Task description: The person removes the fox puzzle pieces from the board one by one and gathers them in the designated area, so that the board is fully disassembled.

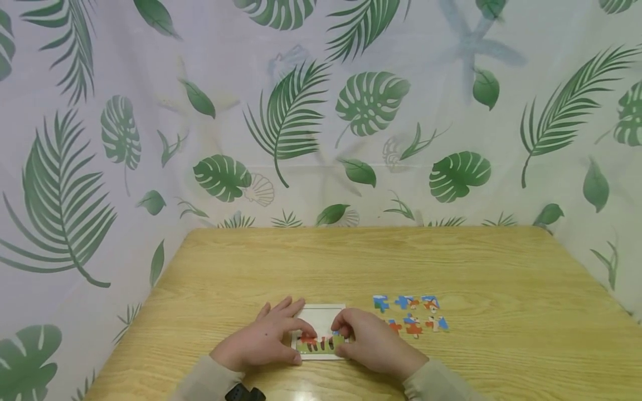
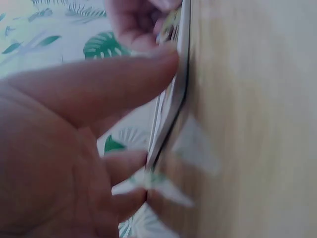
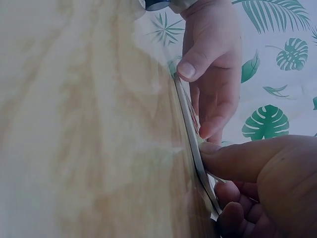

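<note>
A white-framed puzzle tray (image 1: 321,357) lies near the table's front edge, its lower part filled with a green, red and brown picture. My left hand (image 1: 263,340) rests over the tray's left side, its index finger on the pieces and its thumb (image 2: 148,67) against the near edge. At the right side my right hand (image 1: 373,341) pinches a green and blue puzzle piece (image 1: 338,338) between thumb and index finger, low over the tray. The fingers largely hide that piece in the right wrist view, where the right thumb (image 3: 233,161) lies along the tray edge (image 3: 190,126).
Loose puzzle pieces lie in two rows right of the tray, among them a blue and green piece (image 1: 380,302) and a red and blue piece (image 1: 413,327). Leaf-printed sheeting (image 1: 311,200) borders the wooden table (image 1: 281,262) at the back and sides.
</note>
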A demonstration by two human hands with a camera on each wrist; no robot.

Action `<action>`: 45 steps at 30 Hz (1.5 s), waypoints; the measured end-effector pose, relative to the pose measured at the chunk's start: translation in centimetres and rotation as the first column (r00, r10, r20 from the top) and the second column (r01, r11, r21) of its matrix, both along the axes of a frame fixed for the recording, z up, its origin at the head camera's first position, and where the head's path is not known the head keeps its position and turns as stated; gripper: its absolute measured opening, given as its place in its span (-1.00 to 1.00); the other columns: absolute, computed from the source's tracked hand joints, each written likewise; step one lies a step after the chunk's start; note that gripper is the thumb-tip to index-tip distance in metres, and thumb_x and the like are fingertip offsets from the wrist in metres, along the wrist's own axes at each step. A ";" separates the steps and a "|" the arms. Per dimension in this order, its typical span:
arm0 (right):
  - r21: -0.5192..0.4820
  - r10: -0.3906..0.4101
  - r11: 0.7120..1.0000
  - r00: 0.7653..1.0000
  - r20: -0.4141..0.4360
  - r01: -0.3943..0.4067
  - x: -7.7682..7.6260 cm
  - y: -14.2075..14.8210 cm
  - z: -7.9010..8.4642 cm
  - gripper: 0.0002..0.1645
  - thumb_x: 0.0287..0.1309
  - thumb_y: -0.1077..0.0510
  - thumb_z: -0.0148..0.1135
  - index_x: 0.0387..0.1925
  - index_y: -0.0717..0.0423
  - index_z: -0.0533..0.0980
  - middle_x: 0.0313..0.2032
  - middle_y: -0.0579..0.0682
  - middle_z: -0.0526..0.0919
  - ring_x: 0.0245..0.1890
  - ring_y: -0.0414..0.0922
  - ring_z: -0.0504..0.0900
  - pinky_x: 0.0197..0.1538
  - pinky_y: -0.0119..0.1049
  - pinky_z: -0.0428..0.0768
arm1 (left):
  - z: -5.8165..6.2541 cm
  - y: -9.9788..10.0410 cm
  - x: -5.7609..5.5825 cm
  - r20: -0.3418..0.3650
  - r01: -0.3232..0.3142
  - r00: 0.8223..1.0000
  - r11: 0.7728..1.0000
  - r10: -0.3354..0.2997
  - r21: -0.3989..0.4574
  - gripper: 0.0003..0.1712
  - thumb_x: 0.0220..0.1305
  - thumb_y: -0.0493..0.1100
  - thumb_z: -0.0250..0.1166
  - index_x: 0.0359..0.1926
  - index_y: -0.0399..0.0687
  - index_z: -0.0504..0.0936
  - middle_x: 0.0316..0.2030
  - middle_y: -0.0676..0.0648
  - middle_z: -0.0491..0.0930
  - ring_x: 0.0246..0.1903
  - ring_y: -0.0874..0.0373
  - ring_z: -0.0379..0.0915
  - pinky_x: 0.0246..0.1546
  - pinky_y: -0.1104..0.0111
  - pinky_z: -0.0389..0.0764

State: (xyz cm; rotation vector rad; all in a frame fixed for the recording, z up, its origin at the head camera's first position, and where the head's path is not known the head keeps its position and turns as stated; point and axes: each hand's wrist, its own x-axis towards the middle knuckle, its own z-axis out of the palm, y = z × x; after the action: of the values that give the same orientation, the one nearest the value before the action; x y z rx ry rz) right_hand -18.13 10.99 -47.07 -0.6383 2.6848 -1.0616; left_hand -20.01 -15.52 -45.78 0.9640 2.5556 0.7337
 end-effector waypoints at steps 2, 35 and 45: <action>0.000 -0.003 1.000 1.000 0.007 0.003 0.0 0.0 -0.1 -0.69 0.05 0.10 0.53 -0.18 -0.09 0.58 -0.34 -0.21 0.52 -0.33 -0.20 0.47 -0.23 -0.25 0.48 | -0.2 0.5 0.2 0.004 -0.031 1.000 0.999 0.030 0.017 -0.55 0.13 0.07 0.51 0.07 0.44 0.64 0.56 -0.20 0.03 0.53 -0.29 -0.28 0.33 -0.42 -0.29; -0.258 -0.026 0.965 0.993 0.118 0.056 -0.5 0.4 -0.1 -0.94 0.34 0.12 0.28 -0.26 0.01 0.62 -0.34 -0.17 0.62 -0.30 -0.15 0.53 -0.21 -0.31 0.49 | -1.5 0.5 0.8 -0.035 -0.153 0.987 0.987 0.154 0.050 0.10 0.03 0.18 0.53 0.52 -0.10 0.29 0.56 -0.14 0.04 0.55 -0.19 -0.24 0.41 -0.27 -0.37; -0.257 -0.079 0.960 0.989 0.122 0.108 -0.7 1.7 1.2 -0.91 0.39 0.10 0.23 -0.23 0.01 0.61 -0.31 -0.14 0.63 -0.31 -0.12 0.50 -0.25 -0.27 0.47 | -1.5 0.9 0.7 -0.047 -0.140 0.989 0.989 0.142 0.044 0.07 0.05 0.17 0.50 0.51 -0.13 0.30 0.56 -0.13 0.03 0.55 -0.17 -0.23 0.42 -0.25 -0.35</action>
State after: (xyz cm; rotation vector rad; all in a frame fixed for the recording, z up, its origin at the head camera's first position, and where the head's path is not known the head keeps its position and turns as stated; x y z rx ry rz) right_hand -18.84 12.69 -45.84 -0.4805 2.5231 -1.4512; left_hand -19.33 -14.64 -47.27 0.8291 2.6841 0.8124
